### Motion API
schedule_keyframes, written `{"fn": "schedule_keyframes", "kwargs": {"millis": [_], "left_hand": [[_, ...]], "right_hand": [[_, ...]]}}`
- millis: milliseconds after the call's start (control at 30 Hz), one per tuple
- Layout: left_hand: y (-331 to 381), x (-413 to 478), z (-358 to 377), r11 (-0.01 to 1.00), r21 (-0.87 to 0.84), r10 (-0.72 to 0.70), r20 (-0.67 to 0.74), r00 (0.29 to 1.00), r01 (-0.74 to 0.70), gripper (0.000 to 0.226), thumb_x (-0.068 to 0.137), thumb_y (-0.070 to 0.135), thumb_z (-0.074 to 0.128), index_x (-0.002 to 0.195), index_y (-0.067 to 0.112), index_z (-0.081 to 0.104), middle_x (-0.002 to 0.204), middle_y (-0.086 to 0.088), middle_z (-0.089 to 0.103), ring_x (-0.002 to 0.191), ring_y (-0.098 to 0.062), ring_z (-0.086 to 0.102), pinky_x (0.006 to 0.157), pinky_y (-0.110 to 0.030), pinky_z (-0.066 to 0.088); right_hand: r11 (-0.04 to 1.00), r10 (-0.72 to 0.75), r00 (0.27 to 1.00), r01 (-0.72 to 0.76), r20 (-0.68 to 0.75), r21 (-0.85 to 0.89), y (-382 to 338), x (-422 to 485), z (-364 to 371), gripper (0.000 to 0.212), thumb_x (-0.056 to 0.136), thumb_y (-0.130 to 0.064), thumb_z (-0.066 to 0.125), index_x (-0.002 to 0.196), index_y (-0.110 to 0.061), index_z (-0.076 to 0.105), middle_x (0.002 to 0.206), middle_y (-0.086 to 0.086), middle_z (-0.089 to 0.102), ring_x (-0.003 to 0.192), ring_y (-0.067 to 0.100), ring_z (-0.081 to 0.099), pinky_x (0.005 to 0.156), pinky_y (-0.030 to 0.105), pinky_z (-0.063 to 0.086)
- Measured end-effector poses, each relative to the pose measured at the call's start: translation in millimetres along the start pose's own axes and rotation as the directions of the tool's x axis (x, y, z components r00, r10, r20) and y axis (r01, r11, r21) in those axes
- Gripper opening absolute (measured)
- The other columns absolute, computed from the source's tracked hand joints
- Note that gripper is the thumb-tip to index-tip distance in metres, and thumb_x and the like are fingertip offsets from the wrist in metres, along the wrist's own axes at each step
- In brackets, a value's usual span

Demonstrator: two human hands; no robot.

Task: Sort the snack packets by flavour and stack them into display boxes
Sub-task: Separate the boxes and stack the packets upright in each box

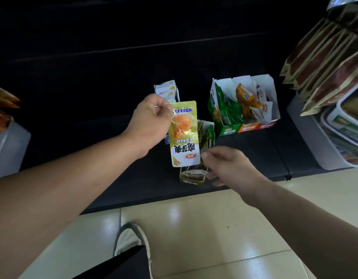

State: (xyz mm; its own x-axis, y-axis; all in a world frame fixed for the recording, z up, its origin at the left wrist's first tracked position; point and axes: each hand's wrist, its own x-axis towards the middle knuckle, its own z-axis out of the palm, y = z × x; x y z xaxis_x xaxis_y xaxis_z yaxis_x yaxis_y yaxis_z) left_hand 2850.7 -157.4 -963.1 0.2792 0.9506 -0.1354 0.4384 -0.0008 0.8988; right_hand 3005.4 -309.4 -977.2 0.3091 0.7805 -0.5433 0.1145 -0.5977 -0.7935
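Black shelf, three-slot box on its right. Left hand pinches a yellow packet by the top, hanging over a small box. Right hand curled right beside that box, can't tell if it's gripping anything.

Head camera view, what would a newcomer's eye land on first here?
First the yellow-green packet in the middle, dangling from the left hand, which pinches its top edge. Just below it the right hand hovers beside a small olive display box on the dark shelf. Further back on the right stands a three-part display box holding mixed packets.
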Motion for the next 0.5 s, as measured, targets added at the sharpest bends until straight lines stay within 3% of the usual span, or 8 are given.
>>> {"fn": "schedule_keyframes", "kwargs": {"millis": [67, 133, 233, 333, 400, 500], "left_hand": [[5, -3, -2, 0.999, -0.046, -0.013, 0.009, 1.000, 0.014, 0.012, 0.108, 0.024, 0.053, 0.107, 0.013, 0.058, 0.097, -0.004, 0.074, 0.065, -0.004, 0.071, 0.049, -0.022, 0.053], [6, -4, 0, 0.982, -0.158, -0.098, 0.017, 0.995, 0.099, 0.012, 0.108, 0.023, 0.054, 0.109, 0.012, 0.058, 0.102, -0.011, 0.074, 0.071, -0.017, 0.076, 0.056, -0.030, 0.059], [6, -9, 8, 0.889, -0.368, -0.257, 0.093, 0.962, 0.273, 0.012, 0.109, 0.019, 0.053, 0.112, 0.008, 0.057, 0.105, -0.020, 0.075, 0.080, -0.033, 0.078, 0.068, -0.036, 0.062], [4, -14, 14, 0.804, -0.484, -0.297, 0.179, 0.938, 0.347, 0.012, 0.109, 0.014, 0.050, 0.114, 0.006, 0.057, 0.105, -0.016, 0.075, 0.086, -0.028, 0.079, 0.073, -0.037, 0.063], [0, -16, 17, 0.851, -0.400, -0.284, 0.196, 0.939, 0.341, 0.012, 0.109, 0.015, 0.050, 0.115, 0.009, 0.059, 0.104, -0.012, 0.076, 0.089, -0.023, 0.079, 0.077, -0.042, 0.065], [-13, -19, 19, 0.944, -0.120, -0.266, 0.272, 0.925, 0.307, 0.010, 0.108, 0.020, 0.053, 0.114, 0.017, 0.061, 0.102, -0.008, 0.078, 0.090, -0.020, 0.078, 0.074, -0.041, 0.065]], "right_hand": [[0.997, -0.043, 0.999, 0.045, -0.029, 0.060, -5, 1, -1, 0.022, 0.098, -0.043, 0.068, 0.115, -0.029, 0.070, 0.101, -0.007, 0.076, 0.090, 0.012, 0.073, 0.073, 0.033, 0.062], [0.989, -0.051, 0.999, 0.048, 0.016, 0.139, -8, 1, -1, 0.025, 0.095, -0.045, 0.072, 0.113, -0.028, 0.073, 0.099, -0.009, 0.079, 0.089, 0.009, 0.075, 0.074, 0.029, 0.061], [0.967, -0.009, 0.998, -0.007, 0.061, 0.255, -7, 3, -2, 0.023, 0.093, -0.036, 0.077, 0.109, -0.020, 0.077, 0.100, 0.000, 0.081, 0.096, 0.019, 0.077, 0.085, 0.038, 0.064], [0.906, -0.002, 1.000, 0.013, -0.027, 0.424, -8, 6, -7, 0.018, 0.093, -0.022, 0.077, 0.110, -0.016, 0.075, 0.103, 0.006, 0.081, 0.099, 0.027, 0.077, 0.086, 0.043, 0.065], [0.856, 0.004, 0.994, 0.052, -0.108, 0.514, -11, 8, -13, 0.018, 0.095, -0.020, 0.076, 0.113, -0.020, 0.073, 0.103, 0.004, 0.081, 0.096, 0.025, 0.078, 0.085, 0.044, 0.065], [0.844, -0.002, 0.984, 0.099, -0.181, 0.527, -11, 10, -19, 0.020, 0.097, -0.021, 0.073, 0.117, -0.023, 0.070, 0.106, 0.001, 0.080, 0.095, 0.022, 0.079, 0.081, 0.041, 0.065]]}}
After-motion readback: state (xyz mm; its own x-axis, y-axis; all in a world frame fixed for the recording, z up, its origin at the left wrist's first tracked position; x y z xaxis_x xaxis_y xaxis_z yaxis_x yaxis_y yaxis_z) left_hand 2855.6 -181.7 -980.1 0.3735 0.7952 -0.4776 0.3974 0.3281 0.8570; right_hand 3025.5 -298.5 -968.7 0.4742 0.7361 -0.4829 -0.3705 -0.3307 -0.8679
